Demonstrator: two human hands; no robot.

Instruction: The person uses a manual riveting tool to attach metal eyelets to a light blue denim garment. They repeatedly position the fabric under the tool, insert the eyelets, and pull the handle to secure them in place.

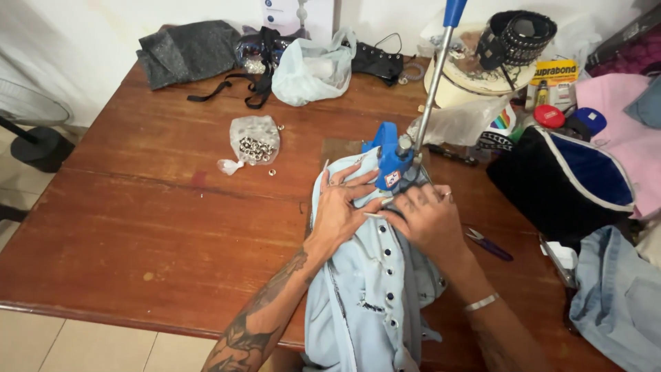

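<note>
Both hands, left (342,210) and right (428,219), fingers spread flat, press a pale denim garment (372,289) under the blue hand press (394,160) (eyelets already line its placket); pulling the lever likely follows.

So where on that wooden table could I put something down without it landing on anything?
The widest bare patch of the table is left of the light denim garment, below the small bag of metal eyelets. A narrower strip lies between that bag and the dark cloth. The right side is crowded: blue hand press, black bag, scissors.
</note>
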